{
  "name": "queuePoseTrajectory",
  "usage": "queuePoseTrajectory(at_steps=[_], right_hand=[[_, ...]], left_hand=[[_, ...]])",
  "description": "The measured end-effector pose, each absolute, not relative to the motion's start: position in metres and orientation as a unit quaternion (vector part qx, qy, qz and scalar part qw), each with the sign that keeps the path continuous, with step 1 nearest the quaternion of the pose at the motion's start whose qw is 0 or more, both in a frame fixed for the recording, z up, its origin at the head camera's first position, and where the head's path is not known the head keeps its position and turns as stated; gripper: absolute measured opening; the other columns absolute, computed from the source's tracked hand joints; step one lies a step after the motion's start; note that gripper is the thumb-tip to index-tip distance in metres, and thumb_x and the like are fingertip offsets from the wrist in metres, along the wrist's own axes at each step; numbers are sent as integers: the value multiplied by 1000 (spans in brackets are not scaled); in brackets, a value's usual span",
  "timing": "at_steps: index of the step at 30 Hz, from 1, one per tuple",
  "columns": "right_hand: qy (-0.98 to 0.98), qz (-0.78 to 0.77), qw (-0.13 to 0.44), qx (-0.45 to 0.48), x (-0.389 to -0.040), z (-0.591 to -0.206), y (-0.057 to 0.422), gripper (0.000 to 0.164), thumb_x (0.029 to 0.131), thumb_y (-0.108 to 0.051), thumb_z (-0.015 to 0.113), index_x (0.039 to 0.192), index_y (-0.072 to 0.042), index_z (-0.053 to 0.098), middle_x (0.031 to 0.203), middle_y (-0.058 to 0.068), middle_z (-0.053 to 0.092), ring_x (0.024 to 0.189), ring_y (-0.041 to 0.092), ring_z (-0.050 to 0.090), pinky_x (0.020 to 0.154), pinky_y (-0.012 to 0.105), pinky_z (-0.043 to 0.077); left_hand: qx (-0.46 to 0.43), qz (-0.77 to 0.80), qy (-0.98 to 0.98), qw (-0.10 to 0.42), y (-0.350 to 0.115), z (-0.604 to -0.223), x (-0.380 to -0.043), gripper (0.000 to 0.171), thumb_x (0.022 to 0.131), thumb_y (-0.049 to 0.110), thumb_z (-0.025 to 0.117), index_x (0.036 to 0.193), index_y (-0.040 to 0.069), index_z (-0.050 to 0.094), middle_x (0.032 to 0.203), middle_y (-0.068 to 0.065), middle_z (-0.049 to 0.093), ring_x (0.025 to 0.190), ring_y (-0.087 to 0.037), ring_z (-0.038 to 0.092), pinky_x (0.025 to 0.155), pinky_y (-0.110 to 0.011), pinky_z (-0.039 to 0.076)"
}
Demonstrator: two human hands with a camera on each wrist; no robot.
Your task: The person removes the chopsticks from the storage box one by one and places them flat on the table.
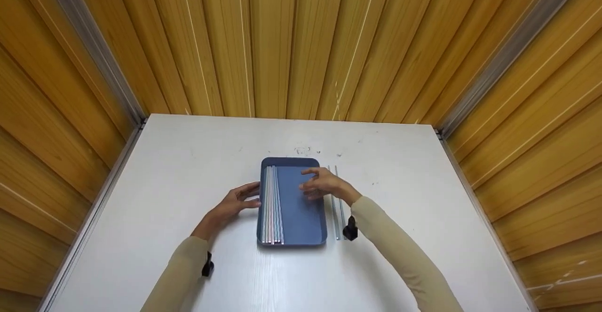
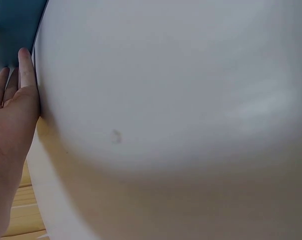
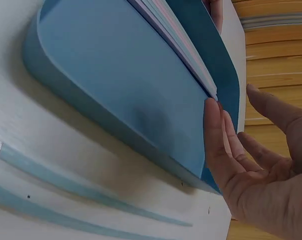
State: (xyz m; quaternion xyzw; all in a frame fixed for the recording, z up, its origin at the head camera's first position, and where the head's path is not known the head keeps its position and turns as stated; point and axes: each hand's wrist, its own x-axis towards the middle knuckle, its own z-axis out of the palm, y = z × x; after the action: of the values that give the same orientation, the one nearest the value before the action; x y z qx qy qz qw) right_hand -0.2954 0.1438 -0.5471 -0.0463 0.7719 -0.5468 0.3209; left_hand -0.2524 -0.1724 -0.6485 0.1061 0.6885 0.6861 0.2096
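A blue tray (image 1: 303, 222) lies on the white table, holding several long, thin, straw-like sticks (image 1: 272, 204) in pale pink, white and blue along its left side. My left hand (image 1: 235, 199) touches the tray's left wall with its fingers extended; in the left wrist view this hand (image 2: 13, 115) lies along the wall. Above the tray's right part hovers my right hand (image 1: 322, 183), fingers spread and loosely bent, with nothing held. The right wrist view shows the same hand (image 3: 261, 165), thumb apart from the fingers, near the stick ends.
Two pale blue sticks (image 1: 335, 208) lie on the table just right of the tray, partly under the right forearm. Small dark marks (image 1: 303, 150) dot the white table (image 1: 197, 147) behind the tray. Wood-patterned walls (image 1: 273, 44) enclose the table at the back and sides.
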Motion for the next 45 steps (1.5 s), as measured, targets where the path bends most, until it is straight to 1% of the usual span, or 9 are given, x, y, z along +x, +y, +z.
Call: queuePoseTrajectory(at_steps=[7, 10, 13, 16, 18, 22, 27, 34, 45], right_hand=[[759, -554, 336, -64, -294, -568, 113, 67, 94, 0, 68, 154, 2, 38, 114, 16, 70, 118, 44, 67, 95, 50, 59], [758, -557, 331, -77, -294, -581, 104, 68, 93, 3, 67, 154, 2, 37, 107, 13, 69, 111, 40, 70, 95, 49, 60], [759, -559, 324, -78, -294, -593, 98, 72, 89, 6, 70, 154, 2, 39, 102, 8, 62, 96, 30, 71, 89, 46, 62], [773, -547, 312, -80, -293, -601, 95, 78, 84, 7, 77, 153, 0, 41, 102, 7, 53, 84, 19, 63, 80, 41, 65], [783, -536, 304, -82, -291, -604, 93, 81, 81, 8, 79, 152, -1, 42, 103, 9, 49, 80, 18, 62, 75, 39, 65], [805, -511, 286, -94, -288, -606, 90, 84, 78, 9, 83, 152, -3, 44, 103, 10, 48, 73, 18, 66, 68, 35, 65], [809, -506, 281, -102, -287, -607, 86, 85, 77, 11, 82, 152, -2, 44, 105, 12, 48, 72, 20, 70, 66, 33, 65], [801, -516, 293, -76, -287, -606, 83, 87, 77, 14, 80, 153, -6, 43, 106, 10, 47, 73, 21, 67, 67, 34, 65], [828, -491, 256, -88, -281, -600, 77, 84, 77, 10, 78, 152, -4, 43, 101, 12, 48, 66, 20, 64, 63, 38, 65]], left_hand=[[105, 692, 682, 213, -172, -649, -253, 76, 93, 7, 75, 158, 4, 35, 161, -20, 41, 151, -37, 38, 118, -38, 42], [98, 697, 678, 213, -172, -648, -252, 76, 92, 6, 75, 158, 4, 36, 161, -19, 42, 151, -36, 38, 118, -38, 42], [99, 697, 678, 211, -171, -648, -252, 75, 93, 7, 74, 158, 4, 36, 160, -20, 42, 150, -37, 38, 117, -39, 43], [108, 695, 679, 212, -170, -649, -252, 75, 93, 8, 74, 158, 4, 36, 160, -20, 42, 150, -37, 39, 117, -38, 44], [118, 693, 678, 212, -168, -650, -253, 74, 94, 8, 73, 158, 4, 36, 160, -21, 41, 150, -37, 38, 118, -38, 43], [120, 698, 675, 209, -167, -651, -254, 74, 94, 6, 73, 157, 2, 36, 159, -22, 43, 150, -38, 38, 118, -37, 43], [109, 698, 677, 207, -168, -651, -253, 74, 93, 7, 74, 157, 2, 37, 158, -22, 44, 150, -38, 39, 118, -38, 43], [107, 692, 683, 208, -170, -651, -253, 73, 94, 9, 74, 157, 4, 37, 159, -21, 44, 149, -38, 40, 118, -41, 42], [97, 694, 683, 207, -170, -648, -251, 75, 92, 10, 75, 157, 5, 38, 158, -19, 46, 149, -35, 40, 120, -40, 41]])
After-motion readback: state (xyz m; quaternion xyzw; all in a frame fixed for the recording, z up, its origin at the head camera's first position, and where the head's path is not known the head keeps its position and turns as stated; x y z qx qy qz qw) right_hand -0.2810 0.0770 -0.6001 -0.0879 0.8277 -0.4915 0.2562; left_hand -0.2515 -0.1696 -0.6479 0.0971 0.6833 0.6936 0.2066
